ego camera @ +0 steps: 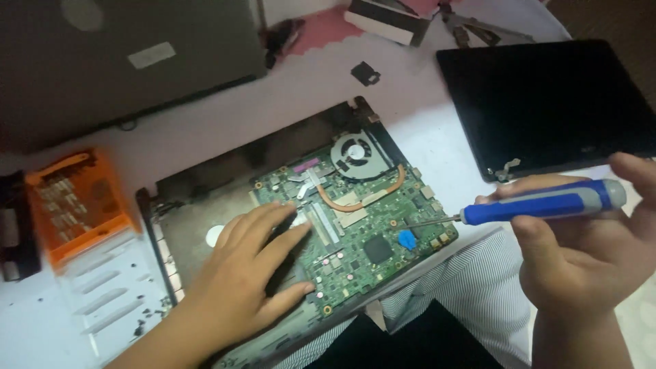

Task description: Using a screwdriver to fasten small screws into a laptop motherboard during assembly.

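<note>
The right hand [581, 253] is wrapped around the blue handle of a screwdriver [540, 203], fingers pinching it; the shaft runs left, tip at the right edge of the board [362, 232]. The left hand [253, 273] lies flat on the board, fingers spread, holding nothing. The green board sits in an open laptop base [198, 191], with a fan [355, 154] and copper pipe at its far side. An orange bit case [75, 205] lies left. A detached screen [547, 102] lies far right; a closed laptop [123, 61] lies far left.
</note>
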